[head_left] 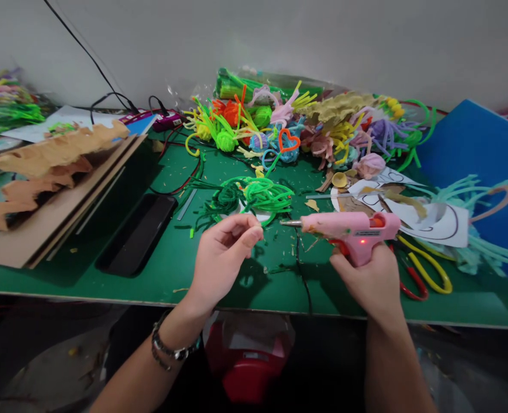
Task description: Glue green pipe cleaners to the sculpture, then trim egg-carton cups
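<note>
Over the counter (159, 287)'s front half, our right hand (376, 284) wraps the glue gun (333, 225)'s handle, seemingly light, stiff; our left hand (223, 255) presses fingertips together, contents unclear.

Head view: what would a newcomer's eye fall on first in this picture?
Probably the pink glue gun, its small red light lit, held in the right hand with the nozzle pointing toward the pinched fingers of the left hand. Next would likely come the bright, many-coloured heap of fuzzy stems along the back of the green table, then the large blue board at the picture's right.
</note>
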Demonstrator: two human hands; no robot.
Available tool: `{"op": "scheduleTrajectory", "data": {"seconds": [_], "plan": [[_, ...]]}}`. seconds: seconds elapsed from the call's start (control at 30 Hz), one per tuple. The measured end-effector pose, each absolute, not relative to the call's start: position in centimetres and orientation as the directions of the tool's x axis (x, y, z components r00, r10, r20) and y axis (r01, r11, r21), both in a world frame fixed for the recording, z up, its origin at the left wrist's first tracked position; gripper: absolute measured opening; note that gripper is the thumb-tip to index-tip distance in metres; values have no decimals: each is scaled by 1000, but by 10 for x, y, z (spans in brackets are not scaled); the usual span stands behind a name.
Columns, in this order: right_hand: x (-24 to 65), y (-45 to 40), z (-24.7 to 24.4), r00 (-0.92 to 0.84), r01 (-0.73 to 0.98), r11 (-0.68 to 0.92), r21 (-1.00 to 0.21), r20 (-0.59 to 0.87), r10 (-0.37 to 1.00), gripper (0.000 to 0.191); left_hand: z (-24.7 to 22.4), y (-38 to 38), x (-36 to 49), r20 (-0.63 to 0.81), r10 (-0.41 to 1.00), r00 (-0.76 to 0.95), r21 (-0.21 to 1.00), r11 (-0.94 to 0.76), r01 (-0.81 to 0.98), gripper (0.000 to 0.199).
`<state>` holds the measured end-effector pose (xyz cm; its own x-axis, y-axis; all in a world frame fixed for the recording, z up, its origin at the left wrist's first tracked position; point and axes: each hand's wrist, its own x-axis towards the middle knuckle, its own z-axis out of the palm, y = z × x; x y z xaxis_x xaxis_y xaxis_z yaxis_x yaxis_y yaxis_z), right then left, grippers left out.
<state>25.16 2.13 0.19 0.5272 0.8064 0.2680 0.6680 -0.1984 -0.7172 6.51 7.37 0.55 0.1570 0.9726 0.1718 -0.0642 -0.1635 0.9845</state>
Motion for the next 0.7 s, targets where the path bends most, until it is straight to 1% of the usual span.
{"op": "scheduleTrajectory", "data": {"seconds": [0.07,0.1,0.13,0.17,0.23,0.3,0.33,0.37,0.4,0.47,0.53,0.6,0.7], "plan": [[255,22,2,553,651,-220,-726,255,794,21,4,78,64,293,941,169,942,-314,116,10],[257,22,1,564,642,-231,-731,247,788,21,2,80,64,376,905,198,883,-415,219,10],[259,23,0,576,633,-243,-735,238,782,21,0,84,64,463,852,244,790,-521,321,11],[261,23,-1,589,624,-256,-739,229,775,21,-3,87,65,542,785,301,667,-619,414,11],[265,23,-3,607,605,-272,-748,213,766,21,-10,95,66,634,641,433,382,-746,545,13],[268,22,-5,611,593,-267,-760,209,764,21,-17,100,69,632,551,545,134,-770,624,17],[270,21,-5,607,591,-257,-765,212,766,21,-20,102,71,609,539,581,45,-756,654,19],[271,20,-6,602,591,-243,-769,219,768,21,-22,103,73,581,547,603,-17,-732,681,21],[272,19,-6,594,592,-227,-773,229,771,21,-24,104,75,545,577,609,-57,-698,713,23],[274,17,-8,576,595,-193,-780,248,779,22,-26,104,79,452,687,568,-80,-603,793,24],[275,16,-9,557,591,-161,-790,255,790,20,-27,103,84,333,805,492,-58,-503,862,23],[276,14,-10,539,580,-136,-804,253,804,19,-27,103,88,233,881,412,-22,-418,908,23],[277,11,-12,520,558,-122,-821,232,822,18,-26,102,93,179,925,335,12,-342,940,23]]}}
